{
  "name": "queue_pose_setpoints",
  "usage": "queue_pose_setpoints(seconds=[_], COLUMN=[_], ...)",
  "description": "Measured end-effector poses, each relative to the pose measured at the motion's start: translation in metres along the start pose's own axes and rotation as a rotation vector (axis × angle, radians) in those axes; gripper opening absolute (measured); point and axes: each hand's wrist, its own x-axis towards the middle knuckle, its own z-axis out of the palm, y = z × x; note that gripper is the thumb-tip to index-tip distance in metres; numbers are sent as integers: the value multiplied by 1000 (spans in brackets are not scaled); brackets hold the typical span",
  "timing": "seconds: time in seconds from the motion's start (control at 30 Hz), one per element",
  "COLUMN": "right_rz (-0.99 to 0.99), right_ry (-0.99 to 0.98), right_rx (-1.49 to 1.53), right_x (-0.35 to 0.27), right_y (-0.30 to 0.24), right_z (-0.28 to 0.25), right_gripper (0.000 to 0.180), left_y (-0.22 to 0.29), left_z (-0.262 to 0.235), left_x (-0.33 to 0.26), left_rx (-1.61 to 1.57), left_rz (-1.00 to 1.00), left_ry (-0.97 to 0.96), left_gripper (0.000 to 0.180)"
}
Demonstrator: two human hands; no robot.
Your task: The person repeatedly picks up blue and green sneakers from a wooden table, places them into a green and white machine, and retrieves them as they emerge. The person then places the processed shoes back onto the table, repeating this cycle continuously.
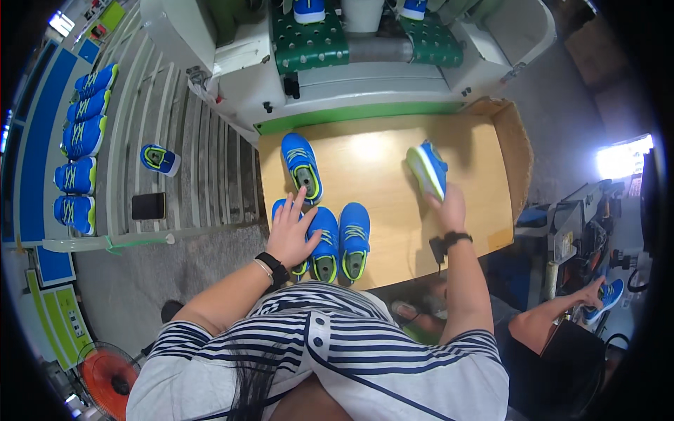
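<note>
Machinery (393, 91), white with green perforated belts (312, 49), is standing at twelve o'clock, and a slatted rack (147, 241) is stretching toward nine. A wooden table (372, 175) is filling the centre. At its ten o'clock a lone blue shoe (298, 151) is lying; near eight, three more blue shoes (356, 228) are lining up, the left hand (289, 230) partly covering them, fingers splayed wide. At two, the right hand (449, 205) is gripping a tilted shoe (427, 168). A flat black object (148, 206) is lying on the rack.
</note>
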Motion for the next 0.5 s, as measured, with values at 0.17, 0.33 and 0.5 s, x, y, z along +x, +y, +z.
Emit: queue_pose_setpoints(seconds=[0.17,0.33,0.5], right_rz=[-223,171,513], right_ry=[-1,56,106], right_rx=[-229,544,419], right_x=[-97,-156,-180], right_y=[-13,5,-88], right_z=[-26,0,-7], right_gripper=[75,42,78], left_y=[-2,-2,2], left_z=[0,0,6], left_x=[0,1,2], left_rx=[4,-14,-59], left_rz=[-8,65,109], left_ry=[6,36,37], left_gripper=[50,46,45])
